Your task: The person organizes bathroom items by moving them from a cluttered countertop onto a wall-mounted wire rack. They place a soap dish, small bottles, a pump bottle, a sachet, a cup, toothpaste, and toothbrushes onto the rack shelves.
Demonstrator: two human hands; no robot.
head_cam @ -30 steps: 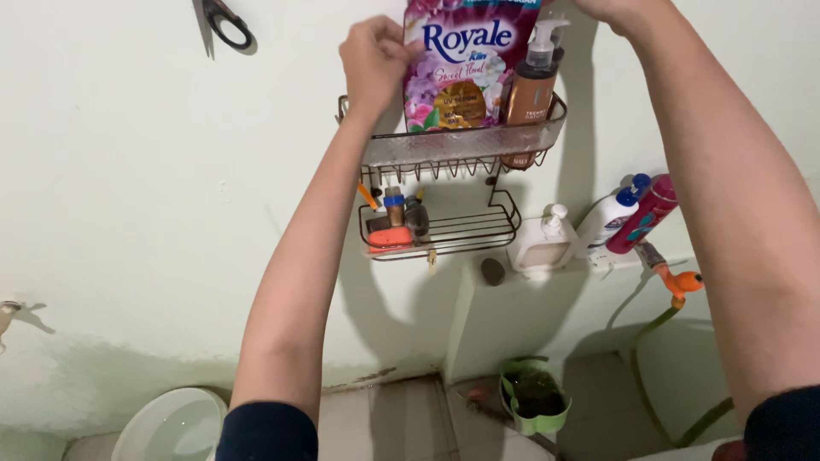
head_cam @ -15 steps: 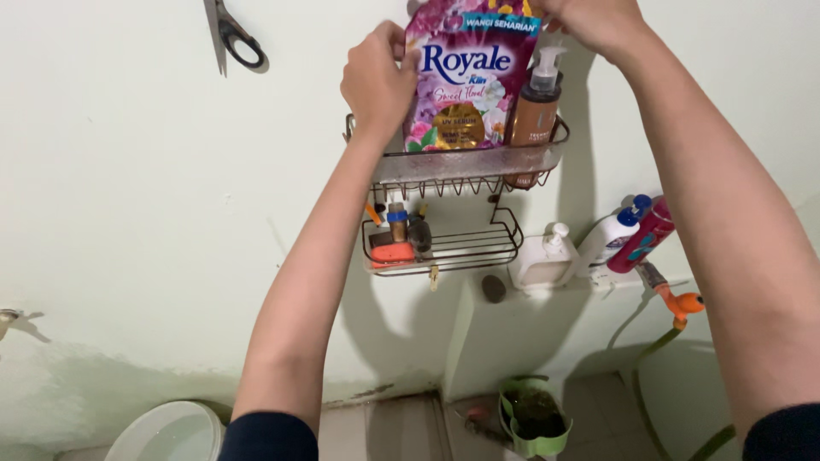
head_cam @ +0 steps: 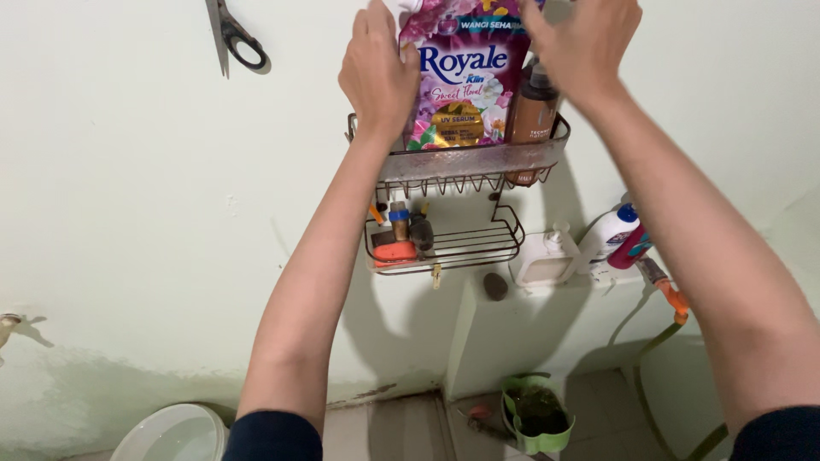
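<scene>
Nearest the floor sat a white bucket (head_cam: 171,431) and a small green pot (head_cam: 536,420), with both forearms rising from dark sleeves toward the wall. Farther up, a lower wire rack (head_cam: 453,243) carried small bottles and an orange piece. Above it, the purple refill pouch (head_cam: 457,81) stood upright in the upper wire basket (head_cam: 470,158), its long axis vertical, with a brown pump bottle (head_cam: 531,107) touching its right side. The left hand (head_cam: 376,72) gripped the pouch's left edge, fingers curled around it. The right hand (head_cam: 585,43) reached over the pouch's top right corner and the pump; I could not tell what it grasped. Scissors (head_cam: 232,38) hung on the wall, up to the left.
</scene>
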